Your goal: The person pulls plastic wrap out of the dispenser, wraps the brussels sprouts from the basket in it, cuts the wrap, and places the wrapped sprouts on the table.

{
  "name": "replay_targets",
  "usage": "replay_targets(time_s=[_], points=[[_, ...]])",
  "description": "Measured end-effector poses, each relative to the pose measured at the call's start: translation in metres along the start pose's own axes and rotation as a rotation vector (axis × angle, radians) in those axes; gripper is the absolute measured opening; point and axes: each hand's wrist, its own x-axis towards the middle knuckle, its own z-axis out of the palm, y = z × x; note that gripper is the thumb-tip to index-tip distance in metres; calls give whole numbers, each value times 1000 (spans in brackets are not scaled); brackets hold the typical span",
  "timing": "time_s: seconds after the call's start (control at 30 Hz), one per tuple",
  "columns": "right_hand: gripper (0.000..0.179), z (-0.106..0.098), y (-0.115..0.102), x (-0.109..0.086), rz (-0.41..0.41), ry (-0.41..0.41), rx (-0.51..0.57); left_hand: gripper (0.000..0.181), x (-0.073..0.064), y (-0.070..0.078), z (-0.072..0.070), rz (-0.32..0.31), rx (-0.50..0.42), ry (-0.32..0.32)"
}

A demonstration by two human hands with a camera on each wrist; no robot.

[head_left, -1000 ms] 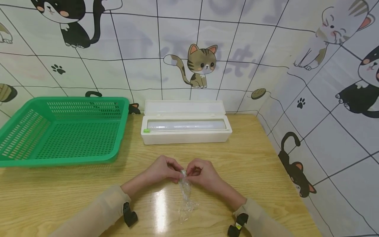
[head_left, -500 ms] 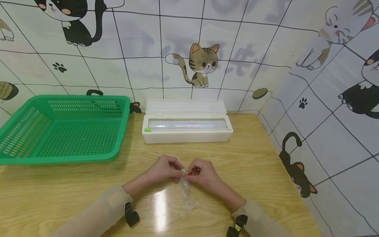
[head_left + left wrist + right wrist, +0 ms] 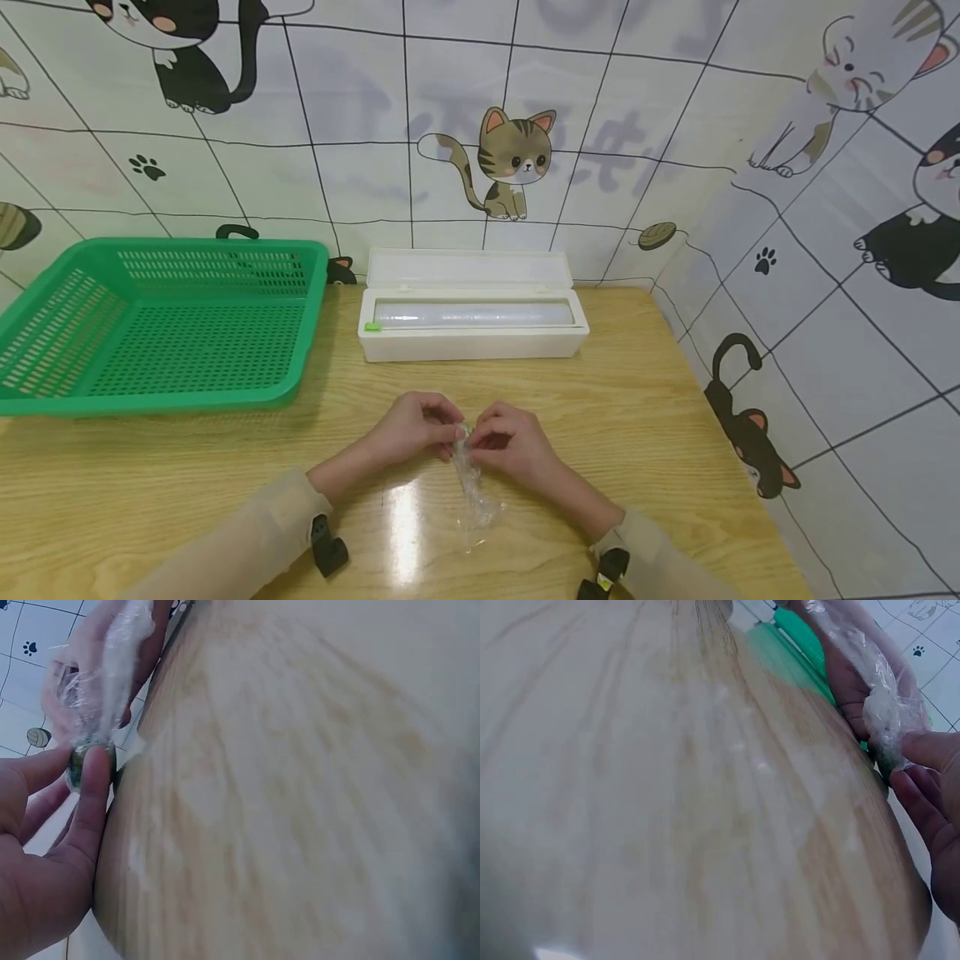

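Between the two hands is a small, dark green rounded bundle (image 3: 91,761) inside clear plastic wrap (image 3: 472,496). My left hand (image 3: 415,429) pinches the bundle between thumb and fingers. On the other side, my right hand (image 3: 516,447) pinches the wrap right beside it, thumb on top in the right wrist view. A loose, crumpled tail of wrap hangs from the bundle toward the near side of the table. In the right wrist view the twisted wrap (image 3: 885,712) covers the bundle. What lies inside is mostly hidden by film and fingers.
Behind the hands stands a white plastic-wrap dispenser (image 3: 476,346) with its lid up, a roll of film (image 3: 480,315) inside and a green slider (image 3: 372,327) at its left. A green mesh basket (image 3: 187,400) sits at the left. Cat-patterned wall covering borders the wooden table (image 3: 630,392).
The right fingers have shifted slightly on the wrap, and its hanging tail has changed shape a little. Both hands stay in the same place over the table.
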Motion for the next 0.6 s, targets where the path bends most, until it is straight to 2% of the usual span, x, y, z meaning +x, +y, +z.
replay_targets(time_s=[0.17,0.3,0.47,0.6], points=[[18,0,2,-2,-120,5,-51,18,2,-1,1,26,-8,24],[20,0,2,-3,-216,-19,-66,16,3,-2,-1,38,-13,19],[26,-2,0,-1,-326,-92,-106,17,3,0,-4,9,-23,4],[32,-7,-2,0,-381,-129,-162,17,4,1,-6,-11,-28,-5]])
